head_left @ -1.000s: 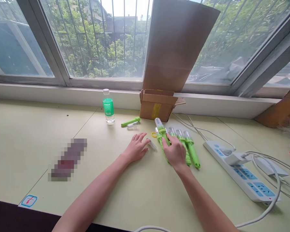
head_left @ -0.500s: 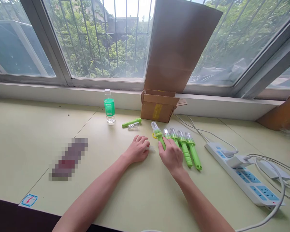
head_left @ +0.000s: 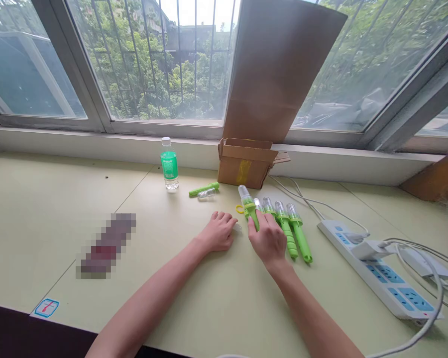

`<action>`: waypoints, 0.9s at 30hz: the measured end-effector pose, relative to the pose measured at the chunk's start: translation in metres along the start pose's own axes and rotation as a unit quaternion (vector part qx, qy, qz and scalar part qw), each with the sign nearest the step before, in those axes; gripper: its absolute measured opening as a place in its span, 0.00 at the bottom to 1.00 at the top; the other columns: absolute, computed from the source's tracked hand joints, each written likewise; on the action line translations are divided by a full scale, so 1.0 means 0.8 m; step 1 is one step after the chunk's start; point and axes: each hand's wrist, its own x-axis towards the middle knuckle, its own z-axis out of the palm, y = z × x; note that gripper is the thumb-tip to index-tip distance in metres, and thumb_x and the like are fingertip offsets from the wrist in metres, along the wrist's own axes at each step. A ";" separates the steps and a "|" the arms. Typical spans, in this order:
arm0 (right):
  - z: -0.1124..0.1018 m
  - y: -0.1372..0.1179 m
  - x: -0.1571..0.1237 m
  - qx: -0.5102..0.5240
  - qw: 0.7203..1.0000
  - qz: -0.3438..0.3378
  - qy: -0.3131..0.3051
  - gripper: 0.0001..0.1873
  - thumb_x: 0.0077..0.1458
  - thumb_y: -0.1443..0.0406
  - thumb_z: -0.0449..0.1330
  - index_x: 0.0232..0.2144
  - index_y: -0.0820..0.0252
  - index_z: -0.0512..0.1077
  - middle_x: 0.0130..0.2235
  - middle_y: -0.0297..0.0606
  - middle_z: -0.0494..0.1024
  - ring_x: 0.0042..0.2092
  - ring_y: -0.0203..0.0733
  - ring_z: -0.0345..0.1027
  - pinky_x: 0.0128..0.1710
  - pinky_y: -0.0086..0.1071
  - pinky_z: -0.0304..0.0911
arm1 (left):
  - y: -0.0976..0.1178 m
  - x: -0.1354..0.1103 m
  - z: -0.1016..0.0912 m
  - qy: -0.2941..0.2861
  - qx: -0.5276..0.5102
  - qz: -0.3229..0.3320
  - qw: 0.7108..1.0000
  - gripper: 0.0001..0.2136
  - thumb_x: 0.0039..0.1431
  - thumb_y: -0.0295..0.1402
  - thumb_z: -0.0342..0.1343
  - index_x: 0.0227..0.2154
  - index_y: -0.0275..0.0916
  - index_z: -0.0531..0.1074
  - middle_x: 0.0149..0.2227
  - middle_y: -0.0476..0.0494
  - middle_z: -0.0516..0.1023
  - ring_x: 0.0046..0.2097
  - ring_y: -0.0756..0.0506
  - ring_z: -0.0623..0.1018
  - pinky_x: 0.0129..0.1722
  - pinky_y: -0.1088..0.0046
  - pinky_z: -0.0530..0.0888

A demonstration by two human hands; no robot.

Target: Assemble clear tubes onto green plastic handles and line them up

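Note:
My right hand [head_left: 268, 241] is closed round the handle of a green plastic stick with a clear domed cap [head_left: 248, 201], tilted up to the left. Alongside it several similar green sticks with clear caps [head_left: 299, 232] lie in a row, partly hidden by the hand. My left hand [head_left: 219, 231] rests on the table with fingers curled over a small clear plastic piece [head_left: 238, 227], mostly hidden. Just ahead of the right hand is a yellow ring [head_left: 239, 209]. Farther back, a capless green handle [head_left: 203, 189] lies beside a loose clear cap [head_left: 206, 194].
A water bottle with a green label [head_left: 169, 166] stands at the back. By the window is an open cardboard box [head_left: 242, 166]. On the right lies a white power strip [head_left: 377, 271] with plugs and cables. A blurred-out flat object [head_left: 106, 246] is on the left.
My right hand and the green stick have shifted slightly right. The left hand has also slid a little to the right along the table.

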 end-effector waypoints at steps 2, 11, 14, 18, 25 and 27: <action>0.000 0.000 -0.001 -0.002 1.000 -0.004 0.000 0.21 0.59 0.60 0.46 0.48 0.63 0.70 0.39 0.48 0.74 0.35 0.48 0.68 0.28 0.35 0.57 | 0.000 0.004 0.002 -0.005 -0.001 -0.003 1.000 0.20 0.48 0.27 0.49 0.47 0.40 0.63 0.45 0.37 0.69 0.48 0.38 0.68 0.53 0.56 0.60; -0.002 0.002 -0.001 -0.002 1.000 0.005 0.000 0.20 0.60 0.60 0.46 0.48 0.64 0.70 0.40 0.49 0.74 0.37 0.49 0.69 0.29 0.35 0.57 | 0.004 0.021 0.011 -0.001 -0.028 0.023 0.999 0.29 0.46 0.25 0.49 0.54 0.40 0.56 0.61 0.38 0.57 0.61 0.37 0.57 0.58 0.50 0.55; -0.005 0.002 -0.001 -0.002 1.000 0.008 -0.006 0.20 0.60 0.60 0.46 0.48 0.63 0.69 0.40 0.49 0.74 0.37 0.49 0.69 0.29 0.35 0.57 | 0.001 0.025 0.009 -0.010 -0.042 0.013 0.999 0.25 0.48 0.26 0.49 0.52 0.40 0.58 0.61 0.37 0.56 0.62 0.37 0.56 0.58 0.47 0.54; -0.006 0.000 -0.001 -0.005 1.000 0.007 -0.008 0.20 0.59 0.60 0.46 0.48 0.63 0.69 0.39 0.48 0.74 0.37 0.49 0.68 0.28 0.35 0.56 | -0.003 0.028 0.005 -0.011 -0.054 0.012 0.998 0.16 0.50 0.31 0.50 0.43 0.39 0.63 0.61 0.37 0.58 0.62 0.36 0.57 0.58 0.47 0.55; -0.003 -0.001 -0.005 -0.017 1.000 0.001 -0.005 0.19 0.58 0.62 0.48 0.47 0.63 0.70 0.37 0.45 0.74 0.34 0.45 0.68 0.27 0.34 0.55 | -0.002 0.035 0.008 -0.004 -0.006 -0.004 1.000 0.08 0.55 0.30 0.46 0.37 0.39 0.64 0.51 0.40 0.69 0.56 0.40 0.64 0.57 0.52 0.57; -0.004 -0.003 -0.007 -0.017 1.000 0.001 -0.006 0.19 0.58 0.62 0.48 0.47 0.63 0.70 0.37 0.45 0.73 0.34 0.45 0.67 0.27 0.33 0.55 | -0.002 0.038 0.006 -0.005 0.017 -0.006 1.000 0.06 0.56 0.31 0.45 0.35 0.39 0.65 0.44 0.41 0.72 0.50 0.40 0.68 0.54 0.55 0.60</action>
